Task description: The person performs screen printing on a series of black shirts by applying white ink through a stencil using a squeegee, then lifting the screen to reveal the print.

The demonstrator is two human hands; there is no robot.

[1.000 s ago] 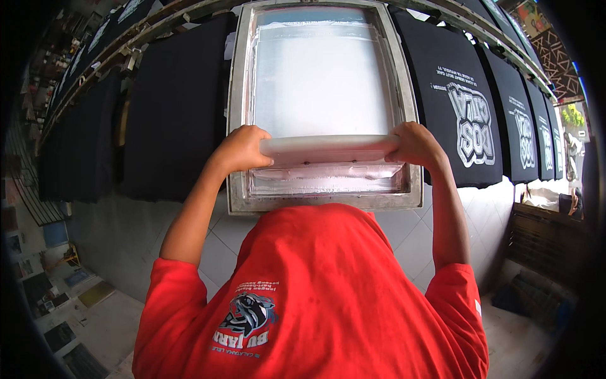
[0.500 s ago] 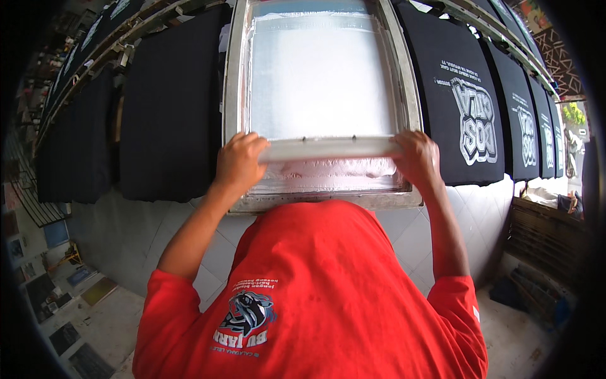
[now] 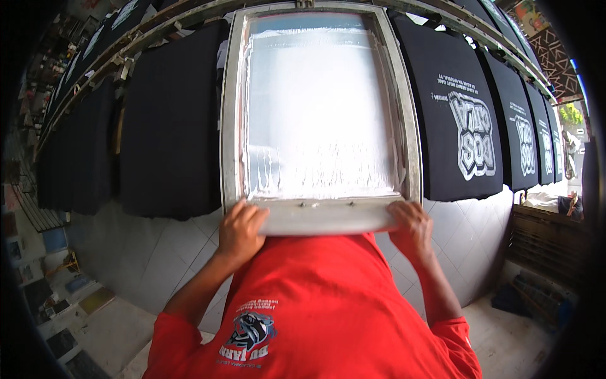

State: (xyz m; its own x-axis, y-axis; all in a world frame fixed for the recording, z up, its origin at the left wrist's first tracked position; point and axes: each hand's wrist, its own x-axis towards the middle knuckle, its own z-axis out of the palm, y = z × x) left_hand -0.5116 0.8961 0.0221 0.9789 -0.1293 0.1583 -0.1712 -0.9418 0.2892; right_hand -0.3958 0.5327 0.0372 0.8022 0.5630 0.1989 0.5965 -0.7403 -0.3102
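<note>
Both my hands grip a wide, pale squeegee (image 3: 325,219) at the near end of a screen-printing frame (image 3: 411,139). My left hand (image 3: 242,228) is closed round its left end, and my right hand (image 3: 411,228) round its right end. The squeegee is slightly blurred and its blade is hidden beneath the handle. White ink (image 3: 322,107) covers most of the mesh, streaky towards the near end, with a bluish band at the far end. Whatever lies under the frame is hidden.
A plain black shirt (image 3: 167,126) lies on a board left of the frame. To the right, a black shirt (image 3: 442,126) bears a white print, with more printed shirts beyond. A metal rail (image 3: 145,41) runs behind. White tiles (image 3: 161,240) face the table's near side.
My hands have drawn the squeegee towards me, from inside the frame to its near end. The pinkish-white ink strip in front of me is now covered; streaks show on the mesh.
</note>
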